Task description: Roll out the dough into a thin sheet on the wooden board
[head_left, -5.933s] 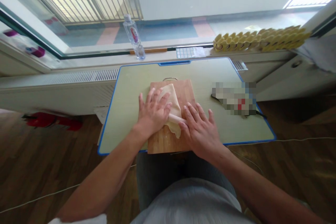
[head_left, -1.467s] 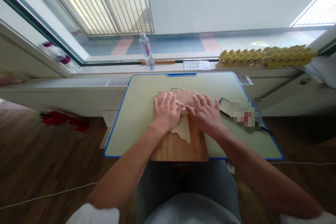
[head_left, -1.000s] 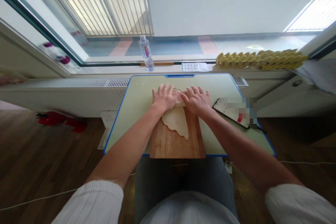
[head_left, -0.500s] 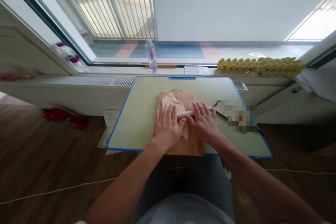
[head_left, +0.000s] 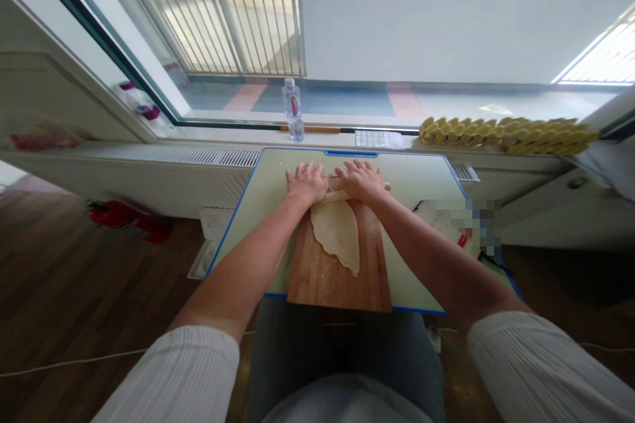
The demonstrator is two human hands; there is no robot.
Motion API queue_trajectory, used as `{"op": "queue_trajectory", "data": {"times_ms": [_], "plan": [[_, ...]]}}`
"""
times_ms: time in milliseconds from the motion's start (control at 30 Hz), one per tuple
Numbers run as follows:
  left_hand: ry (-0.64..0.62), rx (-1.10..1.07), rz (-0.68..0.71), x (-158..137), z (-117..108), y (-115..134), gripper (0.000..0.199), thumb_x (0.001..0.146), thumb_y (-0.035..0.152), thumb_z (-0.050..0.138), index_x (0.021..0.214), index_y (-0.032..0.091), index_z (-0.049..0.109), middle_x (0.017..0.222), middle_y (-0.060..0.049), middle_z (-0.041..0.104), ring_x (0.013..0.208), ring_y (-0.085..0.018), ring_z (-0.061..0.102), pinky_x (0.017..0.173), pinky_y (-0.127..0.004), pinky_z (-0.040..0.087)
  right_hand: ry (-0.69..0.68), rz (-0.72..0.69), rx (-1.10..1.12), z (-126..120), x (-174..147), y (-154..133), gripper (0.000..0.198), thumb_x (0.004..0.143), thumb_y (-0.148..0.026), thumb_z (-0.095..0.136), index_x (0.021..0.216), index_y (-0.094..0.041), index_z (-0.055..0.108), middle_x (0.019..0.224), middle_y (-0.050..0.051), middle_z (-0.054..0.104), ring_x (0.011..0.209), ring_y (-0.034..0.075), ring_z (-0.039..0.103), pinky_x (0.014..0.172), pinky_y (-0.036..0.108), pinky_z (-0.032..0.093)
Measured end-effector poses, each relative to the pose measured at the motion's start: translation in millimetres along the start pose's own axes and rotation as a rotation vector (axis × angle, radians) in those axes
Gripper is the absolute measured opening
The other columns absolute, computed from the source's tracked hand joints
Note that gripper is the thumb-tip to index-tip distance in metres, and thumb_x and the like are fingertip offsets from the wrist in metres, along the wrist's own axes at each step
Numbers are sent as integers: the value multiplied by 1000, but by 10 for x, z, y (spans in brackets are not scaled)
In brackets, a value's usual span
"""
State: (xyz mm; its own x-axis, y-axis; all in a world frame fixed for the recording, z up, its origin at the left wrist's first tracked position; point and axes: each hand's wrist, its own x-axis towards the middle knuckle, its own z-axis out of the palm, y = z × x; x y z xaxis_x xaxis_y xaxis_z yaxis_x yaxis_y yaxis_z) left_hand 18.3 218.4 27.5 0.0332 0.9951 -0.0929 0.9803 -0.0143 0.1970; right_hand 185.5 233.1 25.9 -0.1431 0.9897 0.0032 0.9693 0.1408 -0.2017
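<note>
A thin, flattened sheet of dough (head_left: pixel 339 232) lies on a wooden cutting board (head_left: pixel 320 285), its narrow end pointing towards me. Across the far end of the dough lies a pale rolling pin (head_left: pixel 337 196). My left hand (head_left: pixel 306 182) rests on the pin's left part, palm down with fingers spread forward. On the right part presses my right hand (head_left: pixel 361 180), also flat with fingers stretched out; the pin's tip shows just beyond it. Both hands cover much of the pin and the board's far edge.
The board sits on a light green table (head_left: pixel 268 211) with a blue rim. A phone-like item (head_left: pixel 430 213), partly blurred out, lies at the right. A water bottle (head_left: pixel 292 109) and yellow egg trays (head_left: pixel 506 134) stand on the windowsill. A red fire extinguisher (head_left: pixel 116 215) lies at left.
Both hands have pushed the rolling pin forward, away from me, to the far end of the board. The near part of the dough is now uncovered. The view has shifted slightly.
</note>
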Motion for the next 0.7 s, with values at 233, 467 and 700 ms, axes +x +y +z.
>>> {"op": "queue_trajectory", "data": {"times_ms": [233, 467, 700], "plan": [[51, -9, 28, -343, 90, 93, 67, 104, 54, 19, 161, 27, 43, 174, -6, 31, 161, -30, 25, 129, -65, 15, 76, -13, -57, 53, -388, 44, 64, 107, -57, 21, 156, -27, 50, 164, 10, 46, 149, 37, 38, 119, 66, 29], [198, 14, 81, -923, 232, 241, 64, 107, 48, 19, 160, 24, 45, 170, -7, 39, 158, -30, 31, 130, -64, 16, 156, -36, -54, 108, -1012, 145, 69, 107, -61, 16, 159, -26, 45, 169, 9, 40, 155, 38, 29, 123, 70, 18], [331, -10, 57, -1330, 326, 271, 58, 108, 43, 28, 158, 23, 49, 168, -9, 43, 158, -33, 32, 128, -69, 17, 257, -156, -45, 182, -1381, 300, 61, 108, -59, 30, 153, -25, 52, 165, 10, 45, 152, 33, 33, 120, 59, 25]]}}
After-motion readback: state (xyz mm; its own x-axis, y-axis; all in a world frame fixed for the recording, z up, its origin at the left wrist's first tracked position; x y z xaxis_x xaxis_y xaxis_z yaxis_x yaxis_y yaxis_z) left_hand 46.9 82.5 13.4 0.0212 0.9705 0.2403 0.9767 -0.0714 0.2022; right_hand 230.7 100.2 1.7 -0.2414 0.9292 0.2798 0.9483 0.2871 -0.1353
